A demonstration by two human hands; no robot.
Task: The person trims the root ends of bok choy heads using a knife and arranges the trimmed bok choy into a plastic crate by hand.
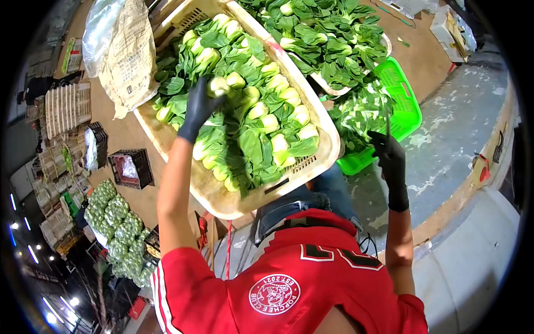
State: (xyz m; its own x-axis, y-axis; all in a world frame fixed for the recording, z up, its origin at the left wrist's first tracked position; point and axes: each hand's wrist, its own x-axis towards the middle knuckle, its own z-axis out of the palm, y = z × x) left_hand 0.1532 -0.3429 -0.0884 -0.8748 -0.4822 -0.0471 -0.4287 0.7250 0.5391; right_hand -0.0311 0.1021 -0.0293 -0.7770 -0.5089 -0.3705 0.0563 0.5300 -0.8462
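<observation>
My left hand point(201, 107), in a black glove, is closed on a bok choy point(218, 87) whose pale cut base points up at me. It is over a large cream plastic crate point(328, 131) filled with rows of bok choy point(257, 110). At the right, my black-gloved right hand point(387, 158) is wrapped round the handle of a knife point(388, 119), its narrow blade pointing away from me. Just beyond that hand sits a bright green basket point(410, 114) with loose leaves and trimmings point(359, 114) in it.
Another crate of bok choy point(334, 42) stands behind the green basket. Cardboard and plastic wrap point(127, 55) lie against the cream crate's left side. Bagged greens point(115, 220) and a black crate point(131, 168) stand on the floor at left. A metal surface point(428, 167) curves along the right.
</observation>
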